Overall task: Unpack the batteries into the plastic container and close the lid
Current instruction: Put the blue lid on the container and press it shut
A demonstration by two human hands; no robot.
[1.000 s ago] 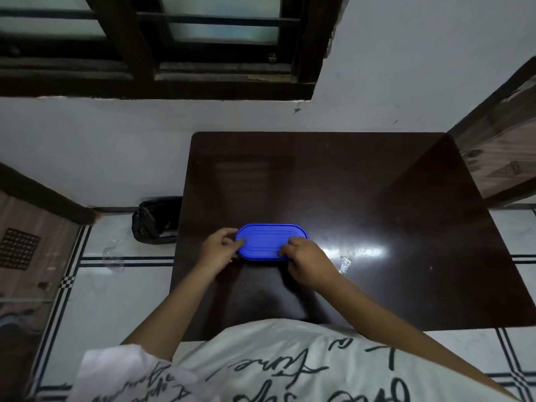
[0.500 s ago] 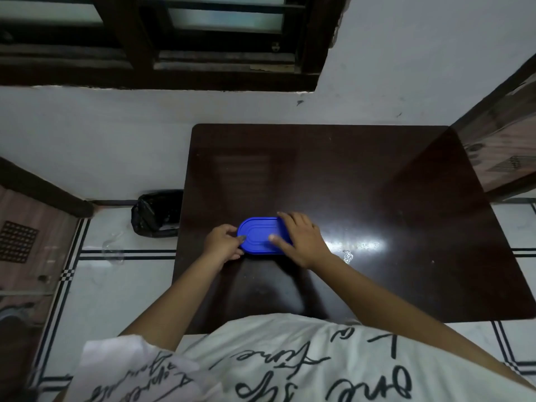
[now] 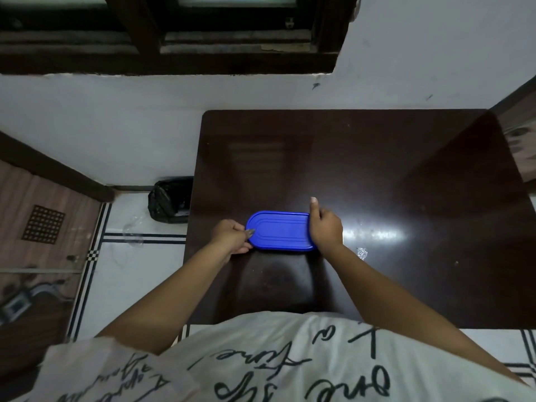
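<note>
The plastic container (image 3: 282, 249) is seen lying lengthwise near the front-left part of the dark glossy surface (image 3: 377, 169), with its blue lid (image 3: 280, 229) seated flat on top. What is held inside cannot be told, since the lid hides it.

The left grip (image 3: 232, 237) is closed round the container's left end: the thumb is laid on the lid's rim and the other fingers are curled beneath and beside it. The right grip (image 3: 324, 227) is clasped over the right end, which is covered by it — one finger is stretched straight, pointing away from the body, while the rest are curled.

A small crumpled clear scrap (image 3: 361, 252) is seen on the surface just right of the right wrist. A black bag (image 3: 171, 200) is set on the tiled floor (image 3: 130, 285) against the surface's left edge. A white shirt (image 3: 290, 358) with dark script fills the bottom of the view.
</note>
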